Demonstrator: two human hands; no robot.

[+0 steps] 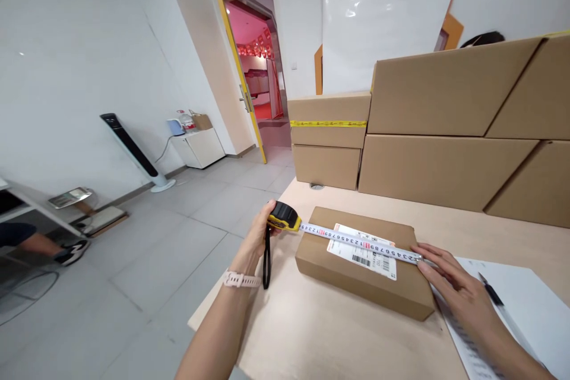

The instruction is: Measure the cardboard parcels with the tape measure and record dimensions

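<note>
Meas. of small box (363, 273) on tabletop (320, 332) underway | tape measure (284, 217) case gripped by left hand (258, 237) at left edge, blade stretched across top | right hand (449, 282) open, flat, tape end pinned at right edge | reading judged not yet logged; pen (490, 291) idle on paper (529, 309).

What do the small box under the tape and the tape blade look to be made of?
Small box: plain brown cardboard, matte, with folded edges and a white printed label. Tape blade: thin, stiff, white-coated strip with printed numbers, probably painted steel; faint sheen.

On my tape measure's blade (360, 243) I read running digits, 1 through 9 repeating. The shipping label (363, 252) on the box (356, 276) carries a barcode; its print is too small.
</note>
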